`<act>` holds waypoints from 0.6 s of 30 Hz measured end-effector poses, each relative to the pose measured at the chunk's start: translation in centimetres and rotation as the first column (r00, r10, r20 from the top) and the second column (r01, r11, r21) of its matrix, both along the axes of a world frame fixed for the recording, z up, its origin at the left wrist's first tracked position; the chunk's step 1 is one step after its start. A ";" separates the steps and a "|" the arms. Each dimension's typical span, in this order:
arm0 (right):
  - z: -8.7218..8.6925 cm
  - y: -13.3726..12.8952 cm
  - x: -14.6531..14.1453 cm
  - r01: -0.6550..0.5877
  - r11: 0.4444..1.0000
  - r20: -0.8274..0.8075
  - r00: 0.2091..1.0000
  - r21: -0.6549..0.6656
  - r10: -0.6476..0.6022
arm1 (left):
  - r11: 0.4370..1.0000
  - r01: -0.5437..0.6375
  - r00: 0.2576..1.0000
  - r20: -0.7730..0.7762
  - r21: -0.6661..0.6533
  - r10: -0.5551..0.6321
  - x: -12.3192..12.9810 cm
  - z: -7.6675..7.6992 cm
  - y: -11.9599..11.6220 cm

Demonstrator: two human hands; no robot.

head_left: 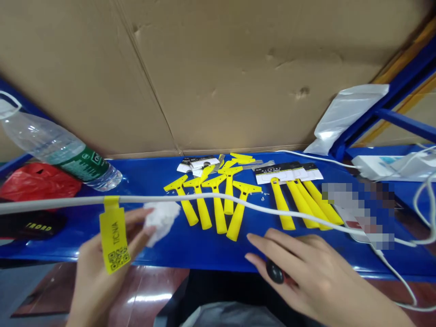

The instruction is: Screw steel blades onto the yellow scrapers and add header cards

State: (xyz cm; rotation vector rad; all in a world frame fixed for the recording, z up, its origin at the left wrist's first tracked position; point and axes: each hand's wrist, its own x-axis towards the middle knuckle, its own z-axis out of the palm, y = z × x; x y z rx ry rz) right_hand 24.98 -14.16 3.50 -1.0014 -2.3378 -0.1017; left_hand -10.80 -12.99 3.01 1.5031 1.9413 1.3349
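Note:
My left hand (116, 245) pinches a crumpled white tissue (161, 220) over the left part of the blue table (170, 254). In my right hand (306, 268), near the front edge, a black rounded handle (274, 271) is held in the curled fingers; the rest of that tool is hidden. Between the hands lie several yellow T-shaped scraper handles (218, 204). Several straight yellow handles (301, 202) rest to their right. Small metal nuts or screws (264, 196) are scattered beside the T-shaped pieces. Printed cards (272, 175) and flat metal strips (262, 165) lie behind.
A white cable (194, 196) with a yellow tag (115, 238) crosses the view. At left are a plastic bottle (61, 145), a red bag (37, 181) and a black box (41, 225). A phone (354, 213) and white power strip (378, 167) sit right. Cardboard (221, 81) stands behind.

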 end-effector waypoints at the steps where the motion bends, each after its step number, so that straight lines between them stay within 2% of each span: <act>1: 0.2 -0.6 -0.7 -0.017 1.000 -0.031 0.999 -0.011 0.016 | 0.998 0.048 0.979 0.200 -0.041 -0.039 1.3 -0.7 -1.5; 3: 0.6 -1.6 -2.0 -0.041 0.998 -0.083 0.996 -0.050 0.037 | 0.981 0.170 0.875 0.472 -0.088 -0.110 4.0 -2.0 -3.5; 5: 0.5 -2.3 -3.0 -0.038 0.991 -0.151 0.988 -0.131 0.018 | 0.957 0.278 0.760 0.628 -0.081 -0.167 6.3 -3.1 -4.3; 8: -0.2 -2.9 -3.7 -0.007 0.953 -0.272 0.959 -0.303 -0.079 | 0.890 0.454 0.604 0.718 0.047 -0.346 9.0 -3.9 -4.6; 11: -1.0 -3.1 -3.4 0.000 0.894 -0.366 0.913 -0.448 -0.183 | 0.831 0.545 0.495 0.755 0.115 -0.429 10.8 -4.4 -4.5; 14: -1.3 -3.1 -2.5 -0.037 0.859 -0.429 0.877 -0.511 -0.217 | 0.820 0.555 0.398 0.823 0.137 -0.406 12.1 -4.7 -4.4; 16: -1.4 -3.1 -1.7 -0.046 0.860 -0.450 0.866 -0.508 -0.220 | 0.850 0.512 0.350 0.874 0.124 -0.338 12.5 -5.1 -4.2; 18: -1.5 -3.1 -0.8 0.000 0.868 -0.442 0.861 -0.496 -0.252 | 0.873 0.480 0.309 0.915 0.085 -0.259 12.7 -5.3 -4.1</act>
